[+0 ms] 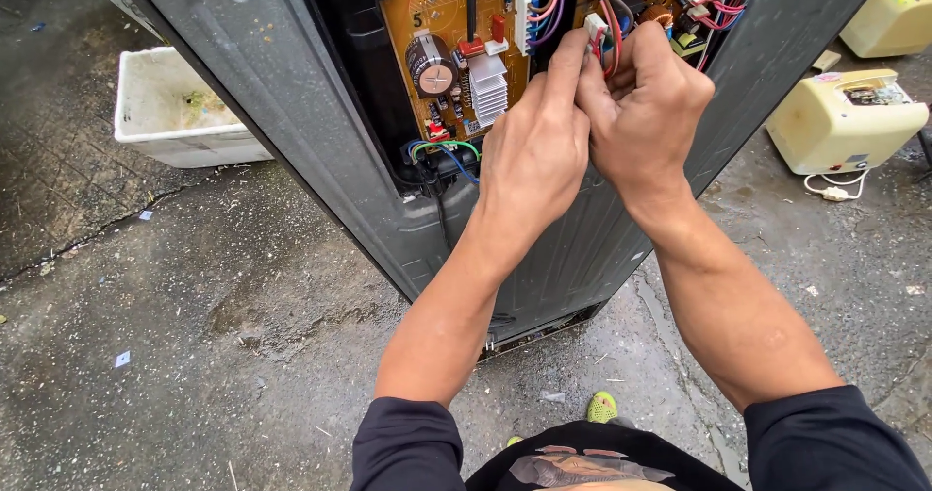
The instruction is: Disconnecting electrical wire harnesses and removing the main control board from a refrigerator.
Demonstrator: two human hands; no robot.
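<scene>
A tall dark grey appliance cabinet (pixel 291 93) stands tilted on the wet ground, its back open on an orange circuit board (pixel 442 11). The board carries a large round capacitor (pixel 430 66), a finned metal heat sink (pixel 488 85) and bundles of coloured wires. My left hand (pixel 532 151) and my right hand (pixel 646 98) are pressed together over the board's middle. Their fingertips pinch a small white connector (pixel 595 27) with red wires. The part of the board under my hands is hidden.
A dirty white plastic tub (pixel 175 113) sits on the ground at the left. Two pale yellow appliance housings (pixel 840 122) lie at the right, one trailing a white cord. Wet cracked concrete lies all around. My yellow-green shoe (pixel 602 409) shows below.
</scene>
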